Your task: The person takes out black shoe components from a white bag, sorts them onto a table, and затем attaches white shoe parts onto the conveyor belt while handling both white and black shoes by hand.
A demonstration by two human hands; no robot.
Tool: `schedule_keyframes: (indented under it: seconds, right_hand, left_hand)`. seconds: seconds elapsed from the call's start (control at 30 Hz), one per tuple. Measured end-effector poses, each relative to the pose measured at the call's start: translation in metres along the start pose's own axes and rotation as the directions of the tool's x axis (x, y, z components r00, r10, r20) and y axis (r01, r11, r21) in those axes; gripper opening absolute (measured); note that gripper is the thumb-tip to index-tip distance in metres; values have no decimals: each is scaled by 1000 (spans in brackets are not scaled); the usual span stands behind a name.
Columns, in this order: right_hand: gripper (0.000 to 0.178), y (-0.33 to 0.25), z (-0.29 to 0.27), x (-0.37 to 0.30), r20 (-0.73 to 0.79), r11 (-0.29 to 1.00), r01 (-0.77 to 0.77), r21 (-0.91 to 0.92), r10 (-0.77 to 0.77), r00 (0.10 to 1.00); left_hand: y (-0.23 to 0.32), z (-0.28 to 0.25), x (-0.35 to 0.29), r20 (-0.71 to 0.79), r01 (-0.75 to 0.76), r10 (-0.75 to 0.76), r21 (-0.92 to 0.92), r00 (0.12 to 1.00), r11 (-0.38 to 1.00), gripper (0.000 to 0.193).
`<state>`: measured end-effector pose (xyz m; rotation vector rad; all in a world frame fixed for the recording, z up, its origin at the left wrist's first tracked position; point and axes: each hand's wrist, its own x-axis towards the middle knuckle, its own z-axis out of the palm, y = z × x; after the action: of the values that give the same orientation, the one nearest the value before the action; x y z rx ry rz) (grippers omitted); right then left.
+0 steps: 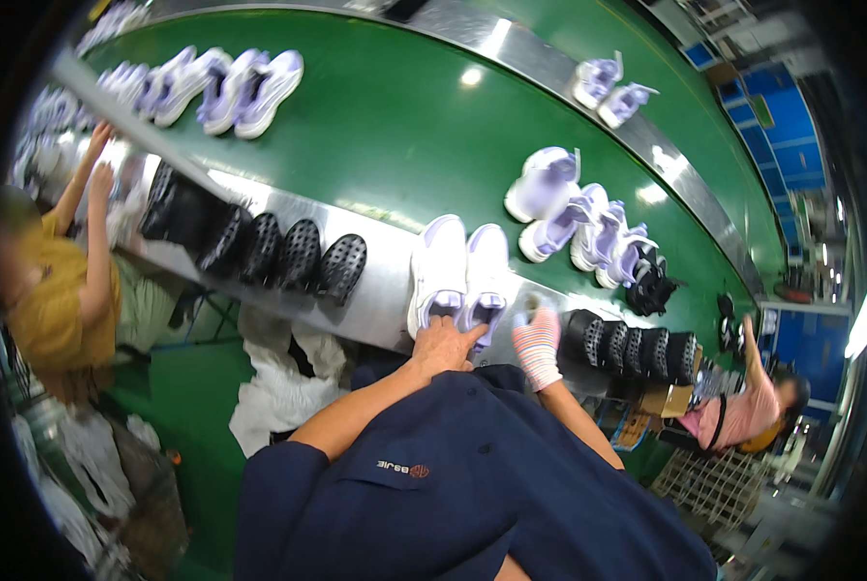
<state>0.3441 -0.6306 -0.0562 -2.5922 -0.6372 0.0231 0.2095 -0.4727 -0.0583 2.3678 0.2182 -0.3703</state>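
Note:
A pair of white sneakers with lavender lining, a left one (439, 266) and a right one (486, 271), lies side by side on the metal ledge in front of me, toes pointing away. My bare left hand (441, 349) is at their heels, its fingers hooked into the openings and gripping the collars. Just right of the pair is my right hand (538, 347), in a striped knit glove, apart from the sneakers. Its fingers are drawn together around something small and greyish, too blurred to name.
Black studded shoe-shaped forms (300, 254) line the ledge at left; more black forms (637, 349) stand at right. White-lavender sneakers (554, 228) sit on the green belt (395, 126). A co-worker in yellow (75, 300) is at left, another in pink (743, 416) at right.

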Motion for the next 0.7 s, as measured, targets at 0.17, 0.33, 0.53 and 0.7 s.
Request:
schedule_keyframes:
  seconds: [0.17,0.33,0.53,0.7]
  right_hand:
    - [37,6,12,2,486,491,-556,671,274,830]
    - [43,101,-21,51,-63,974,-221,56,225,972]
    - [73,130,-92,150,157,855,-213,-472,320,934]
    - [59,182,-70,175,70,794,-131,-593,213,975]
  left_hand:
    - [8,4,35,-113,102,-73,286,991,953,28]
    - [-24,-78,79,-220,95,-17,351,975,932,28]
    - [-152,-176,139,-375,276,-98,458,922,845,35]
    - [-87,-192,170,-275,321,-178,673,945,667,35]
